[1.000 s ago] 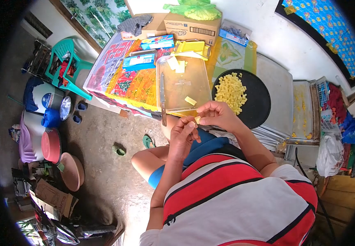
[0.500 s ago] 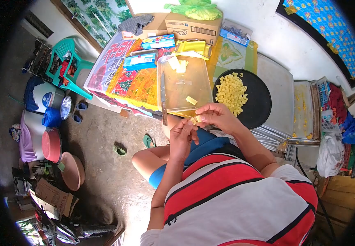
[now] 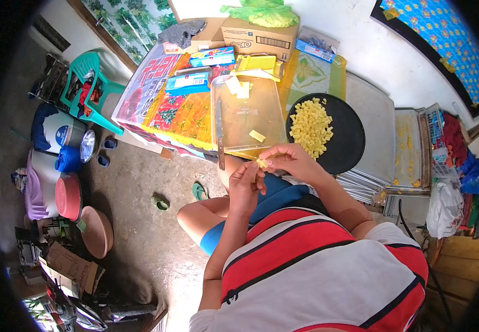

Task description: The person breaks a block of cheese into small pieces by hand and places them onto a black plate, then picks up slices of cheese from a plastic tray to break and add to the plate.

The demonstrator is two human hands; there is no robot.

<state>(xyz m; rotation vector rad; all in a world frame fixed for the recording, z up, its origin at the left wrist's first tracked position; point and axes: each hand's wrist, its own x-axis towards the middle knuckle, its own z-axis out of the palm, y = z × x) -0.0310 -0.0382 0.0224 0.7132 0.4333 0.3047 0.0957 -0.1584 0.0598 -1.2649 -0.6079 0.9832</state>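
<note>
My left hand [image 3: 246, 180] and my right hand [image 3: 289, 160] meet just below the near edge of a clear plastic tray [image 3: 272, 110]. Their fingertips are pinched on a small soft-looking yellow piece [image 3: 262, 163], mostly covered by the fingers. A knife [image 3: 220, 124] lies along the tray's left side, its handle past the near edge. One yellow strip [image 3: 257, 136] rests in the tray, with paler yellow pieces [image 3: 243, 89] at its far end. Right of it, a round black pan [image 3: 350, 133] bears a heap of small yellow pieces [image 3: 310, 124].
Behind the tray are a yellow ridged plastic piece [image 3: 259, 65], blue boxes [image 3: 188, 83] and a cardboard box [image 3: 256, 37]. Stacked flat trays [image 3: 369, 155] stand at the right. A green chair [image 3: 87, 69] and basins [image 3: 95, 232] are on the left.
Both hands have drawn slightly closer together, and the fingers now cover more of the yellow piece. The strip, knife and pan stay where they were.
</note>
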